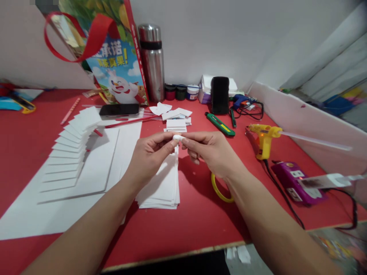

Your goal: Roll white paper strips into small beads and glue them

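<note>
Both my hands meet over the middle of the red table. Between the fingertips is a small white piece, perhaps rolled or folded paper; its exact kind is hard to make out. My left hand pinches it from the left, thumb against forefinger. From the other side my right hand pinches its right end, the other fingers curled. Beneath the hands lies a stack of white paper sheets. Further left, a fanned stair-like model of white boards stands on a large white sheet.
Small white card pieces lie behind the hands. To the right are a green utility knife, a yellow glue gun, a purple box with a cord, and a yellow ring. A steel flask and gift bag stand behind.
</note>
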Action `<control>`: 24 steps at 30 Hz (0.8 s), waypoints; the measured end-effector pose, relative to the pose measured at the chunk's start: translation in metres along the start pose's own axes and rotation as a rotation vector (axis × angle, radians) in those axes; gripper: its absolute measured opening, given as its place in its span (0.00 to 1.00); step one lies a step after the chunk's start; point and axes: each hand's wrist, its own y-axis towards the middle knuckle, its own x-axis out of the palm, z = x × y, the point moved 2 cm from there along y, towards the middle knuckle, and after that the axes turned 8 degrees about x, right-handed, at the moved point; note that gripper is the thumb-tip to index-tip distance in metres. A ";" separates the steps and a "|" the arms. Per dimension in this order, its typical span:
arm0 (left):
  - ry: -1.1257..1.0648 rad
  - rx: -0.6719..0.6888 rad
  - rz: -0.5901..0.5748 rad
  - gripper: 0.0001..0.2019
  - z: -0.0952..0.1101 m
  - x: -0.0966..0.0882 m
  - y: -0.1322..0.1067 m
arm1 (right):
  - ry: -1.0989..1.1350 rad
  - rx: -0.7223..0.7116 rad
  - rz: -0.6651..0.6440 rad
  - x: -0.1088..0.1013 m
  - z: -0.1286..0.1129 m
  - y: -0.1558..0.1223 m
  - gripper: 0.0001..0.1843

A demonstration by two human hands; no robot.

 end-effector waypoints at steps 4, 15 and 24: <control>-0.098 -0.052 0.040 0.11 -0.005 0.001 -0.001 | -0.286 -0.134 0.115 0.001 -0.002 -0.002 0.12; 0.094 0.084 0.095 0.10 0.004 0.008 -0.006 | -0.613 -0.352 0.365 0.010 -0.003 -0.011 0.09; 0.302 0.257 0.063 0.11 0.014 0.008 -0.006 | -0.273 -0.203 0.313 0.017 -0.003 -0.013 0.09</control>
